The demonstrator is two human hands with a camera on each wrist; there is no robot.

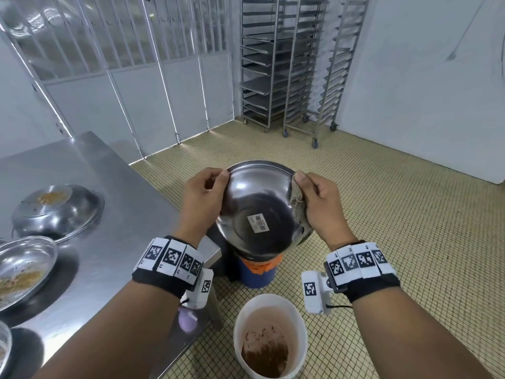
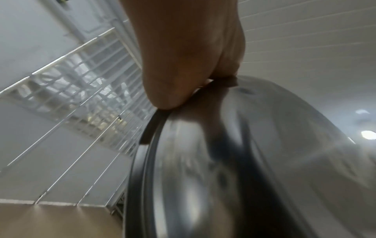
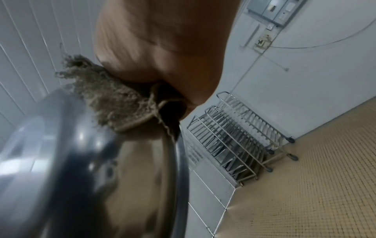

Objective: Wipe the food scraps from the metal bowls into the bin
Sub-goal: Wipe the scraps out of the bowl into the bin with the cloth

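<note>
A bowl [image 1: 259, 209] is held above the bin [image 1: 258, 270]. The desk [image 1: 109, 187] is found at nine o'clock, a bucket [image 1: 269, 335] at six. Racks [image 1: 289, 64] are set at twelve.

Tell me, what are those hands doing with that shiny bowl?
A person is holding a metal bowl tipped over a blue bin on the floor, its underside facing the camera. The left hand pinches one rim; the right hand holds the other rim with a brownish cloth. More bowls with food scraps wait on the steel table.
</note>
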